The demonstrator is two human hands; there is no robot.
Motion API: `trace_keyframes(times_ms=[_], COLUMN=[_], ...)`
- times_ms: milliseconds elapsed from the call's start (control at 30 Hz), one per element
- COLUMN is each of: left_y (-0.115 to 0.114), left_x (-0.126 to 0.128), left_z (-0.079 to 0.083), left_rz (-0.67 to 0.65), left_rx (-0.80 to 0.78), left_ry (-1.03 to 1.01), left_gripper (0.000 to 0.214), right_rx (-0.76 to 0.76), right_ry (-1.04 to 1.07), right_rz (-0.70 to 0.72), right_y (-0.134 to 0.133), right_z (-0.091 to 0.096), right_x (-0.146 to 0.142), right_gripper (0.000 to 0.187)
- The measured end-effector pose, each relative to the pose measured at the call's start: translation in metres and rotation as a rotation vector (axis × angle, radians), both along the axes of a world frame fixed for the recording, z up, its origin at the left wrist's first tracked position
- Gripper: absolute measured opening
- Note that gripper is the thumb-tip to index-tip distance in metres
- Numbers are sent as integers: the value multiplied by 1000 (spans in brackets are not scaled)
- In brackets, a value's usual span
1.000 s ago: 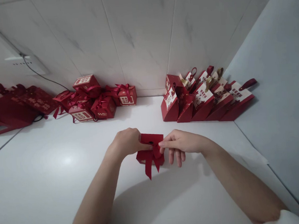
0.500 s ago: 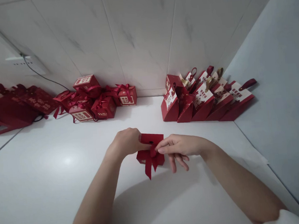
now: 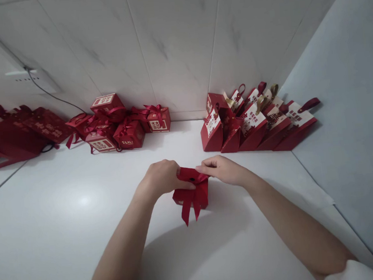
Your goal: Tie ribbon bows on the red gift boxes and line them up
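A small red gift box (image 3: pixel 178 197) sits on the white table in front of me, its top flap raised at the back. Red ribbon (image 3: pixel 187 204) crosses its front, with two tails hanging down towards me. My left hand (image 3: pixel 164 177) grips the box's left side and flap, its thumb pressed on the ribbon. At the upper right corner, my right hand (image 3: pixel 220 168) is closed, pinching a loop of the ribbon between thumb and fingers. The knot is partly covered by my left thumb.
Several tied red gift boxes (image 3: pixel 130 134) stand against the tiled wall. To the right is a row of red and white handled boxes (image 3: pixel 253 123) beside a pale panel (image 3: pixel 350 112). Larger red bags (image 3: pixel 12 133) stand at the far left, near a black cable (image 3: pixel 55 97).
My right hand has moved up and its spread fingers have closed on the ribbon, drawing a loop to the right. The box has shifted slightly right.
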State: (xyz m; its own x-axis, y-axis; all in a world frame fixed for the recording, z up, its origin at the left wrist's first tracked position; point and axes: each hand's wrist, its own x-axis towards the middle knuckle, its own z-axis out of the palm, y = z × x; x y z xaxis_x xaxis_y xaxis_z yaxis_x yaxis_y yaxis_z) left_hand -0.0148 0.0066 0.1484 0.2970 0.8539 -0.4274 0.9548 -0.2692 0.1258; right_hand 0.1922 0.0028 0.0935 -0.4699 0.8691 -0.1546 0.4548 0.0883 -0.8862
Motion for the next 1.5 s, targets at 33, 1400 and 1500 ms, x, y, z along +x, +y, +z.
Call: trace_keyframes(times_ms=[33,1400,1500], left_y=[0,5,7], left_x=[0,4,1], left_z=[0,-8,-6], left_rz=[-6,71,56], left_rx=[1,22,-19], left_ry=[-1,-55,-62], left_gripper=[59,64,64], right_rx=[107,56,51], right_ry=[-37,-115,-110], right_rz=[-25,-82,-55], right_y=[-1,-1,1], right_z=[-1,-22,-23], right_x=[-1,-4,-2], right_gripper=[43,29,32])
